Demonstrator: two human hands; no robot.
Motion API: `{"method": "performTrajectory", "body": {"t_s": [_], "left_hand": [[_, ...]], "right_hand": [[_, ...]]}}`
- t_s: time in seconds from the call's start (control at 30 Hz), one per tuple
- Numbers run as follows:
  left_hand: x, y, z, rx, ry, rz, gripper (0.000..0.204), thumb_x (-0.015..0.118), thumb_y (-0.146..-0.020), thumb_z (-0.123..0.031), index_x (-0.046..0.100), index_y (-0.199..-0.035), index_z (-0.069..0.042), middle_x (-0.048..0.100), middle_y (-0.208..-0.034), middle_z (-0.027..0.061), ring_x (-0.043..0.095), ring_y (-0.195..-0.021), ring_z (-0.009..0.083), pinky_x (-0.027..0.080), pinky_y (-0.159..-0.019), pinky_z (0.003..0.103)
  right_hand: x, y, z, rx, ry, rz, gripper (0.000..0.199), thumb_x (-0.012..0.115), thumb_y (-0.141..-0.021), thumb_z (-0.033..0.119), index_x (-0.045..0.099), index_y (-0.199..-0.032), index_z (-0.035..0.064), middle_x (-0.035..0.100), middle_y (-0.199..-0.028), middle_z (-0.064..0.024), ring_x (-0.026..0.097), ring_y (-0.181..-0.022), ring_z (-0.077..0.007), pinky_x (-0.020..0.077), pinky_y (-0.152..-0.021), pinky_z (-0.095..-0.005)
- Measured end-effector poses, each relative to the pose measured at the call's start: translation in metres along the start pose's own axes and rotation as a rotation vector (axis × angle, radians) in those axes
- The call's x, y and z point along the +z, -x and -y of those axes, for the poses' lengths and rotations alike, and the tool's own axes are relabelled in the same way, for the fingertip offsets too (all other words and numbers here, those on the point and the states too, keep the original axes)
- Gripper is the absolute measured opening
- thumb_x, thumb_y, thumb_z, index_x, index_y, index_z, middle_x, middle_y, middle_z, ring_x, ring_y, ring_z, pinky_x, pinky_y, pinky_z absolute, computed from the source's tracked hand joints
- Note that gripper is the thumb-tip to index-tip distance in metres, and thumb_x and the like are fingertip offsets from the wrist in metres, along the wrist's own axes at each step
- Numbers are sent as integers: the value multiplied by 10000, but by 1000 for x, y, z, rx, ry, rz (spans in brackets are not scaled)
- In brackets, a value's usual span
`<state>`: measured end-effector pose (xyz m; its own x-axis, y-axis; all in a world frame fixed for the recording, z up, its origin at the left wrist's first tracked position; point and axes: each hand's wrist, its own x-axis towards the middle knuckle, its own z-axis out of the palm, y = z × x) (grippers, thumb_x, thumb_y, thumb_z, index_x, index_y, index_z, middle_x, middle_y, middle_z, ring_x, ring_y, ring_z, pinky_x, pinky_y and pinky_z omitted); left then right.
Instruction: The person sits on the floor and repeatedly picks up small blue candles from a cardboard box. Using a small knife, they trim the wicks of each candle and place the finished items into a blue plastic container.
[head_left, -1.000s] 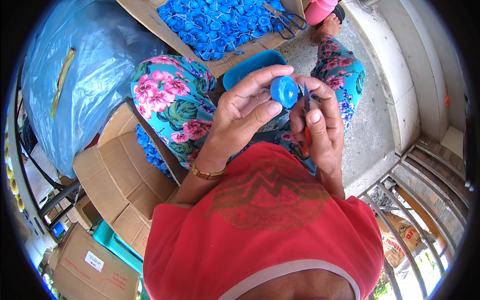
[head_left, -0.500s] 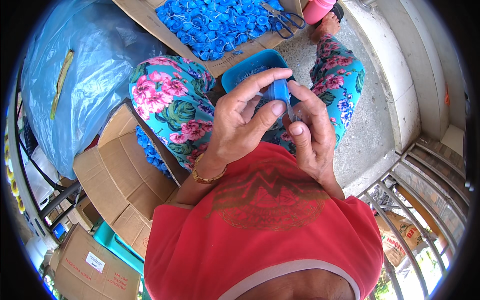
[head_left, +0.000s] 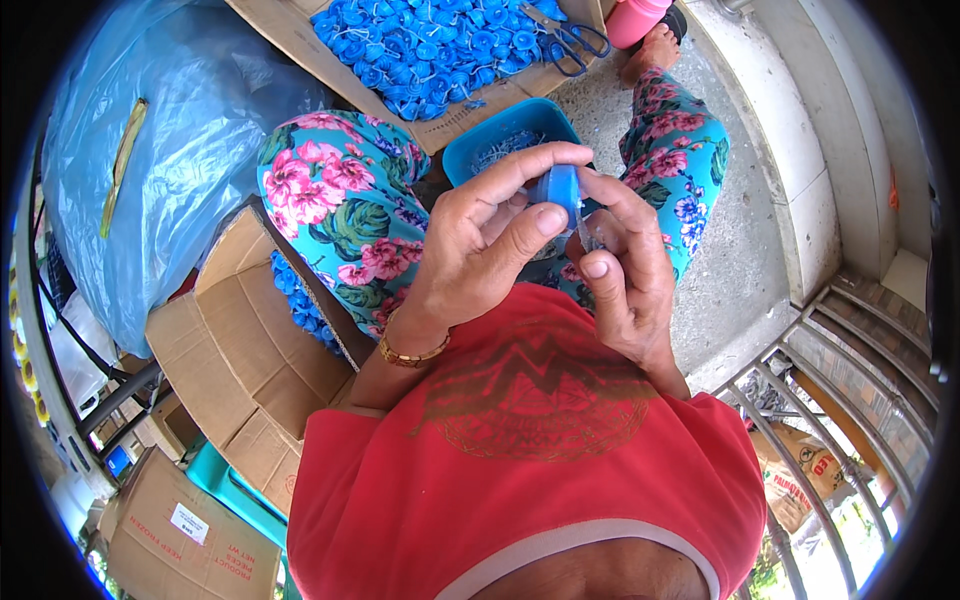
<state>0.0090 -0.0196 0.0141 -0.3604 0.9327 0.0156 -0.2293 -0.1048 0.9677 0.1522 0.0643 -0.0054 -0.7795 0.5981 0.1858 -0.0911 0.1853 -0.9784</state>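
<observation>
My left hand (head_left: 470, 240) is closed round a small round blue plastic piece (head_left: 563, 188), with the thumb in front and the forefinger over its top. Close on its right, my right hand (head_left: 635, 275) has bent fingers closed on a thin, greyish blade-like piece (head_left: 585, 228), whose edge lies against the blue piece's rim. The fingers hide most of this thin piece, so its exact kind is unclear. Below both hands, between my knees, stands a blue plastic basin (head_left: 515, 112) with fine shavings inside.
Ahead, an open cardboard box (head_left: 385, 112) holds many blue pieces (head_left: 430, 50) with pale strings, and dark-handled scissors (head_left: 572, 45) lie at its right edge. Another open box (head_left: 235, 335) stands left beside a big blue plastic bag (head_left: 210, 150). Metal railings (head_left: 815, 485) run along the right.
Both hands stay close together. The blue piece has turned and tilted slightly in my left fingers, and my left hand has dipped a little.
</observation>
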Motion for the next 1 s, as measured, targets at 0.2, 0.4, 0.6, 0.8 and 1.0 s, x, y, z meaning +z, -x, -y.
{"method": "performTrajectory", "body": {"t_s": [0.2, 0.4, 0.6, 0.8, 1.0], "left_hand": [[-2, 1, 10, 152, -200, 54, 385, 536, -903, -130, 488, -1240, 48, 566, -1132, 115, 535, -988, 137, 429, -878, 270], [2, 1, 11, 35, 101, 50, 432, 502, -918, -159, 429, -1279, 67, 547, -1175, 177, 535, -1069, 190, 434, -900, 324], [-4, -2, 7, 0, 331, -20, 489, 482, -934, -232, 390, -1293, 87, 538, -1179, 190, 559, -987, 209, 451, -849, 323], [-19, 16, -15, -15, 46, -114, 488, 500, -923, -267, 446, -1243, 97, 578, -1081, 151, 578, -899, 198, 466, -802, 309], [-60, 55, -59, 215, 184, -331, 532, 538, -897, -340, 455, -1210, 82, 570, -1052, 199, 591, -906, 229, 475, -871, 351]], "right_hand": [[-3, 1, 0, 96, -55, 16, 355, 487, -938, 183, 417, -1228, -10, 563, -929, -108, 524, -677, -109, 435, -616, -257], [0, -8, -2, 110, -425, -26, 424, 461, -955, 248, 334, -1289, 20, 479, -672, -19, 366, -537, -43, 293, -486, -184], [-8, -13, -7, 175, -619, -138, 426, 431, -965, 277, 339, -1304, 35, 439, -652, -20, 361, -494, -55, 300, -448, -187], [-7, -10, -13, 206, -457, -165, 359, 419, -969, 276, 439, -1237, 38, 440, -655, -16, 371, -489, -53, 306, -436, -190], [1, -12, -16, 157, -233, -110, 331, 431, -962, 229, 471, -1218, 23, 438, -622, 17, 366, -497, -37, 288, -449, -179]]}}
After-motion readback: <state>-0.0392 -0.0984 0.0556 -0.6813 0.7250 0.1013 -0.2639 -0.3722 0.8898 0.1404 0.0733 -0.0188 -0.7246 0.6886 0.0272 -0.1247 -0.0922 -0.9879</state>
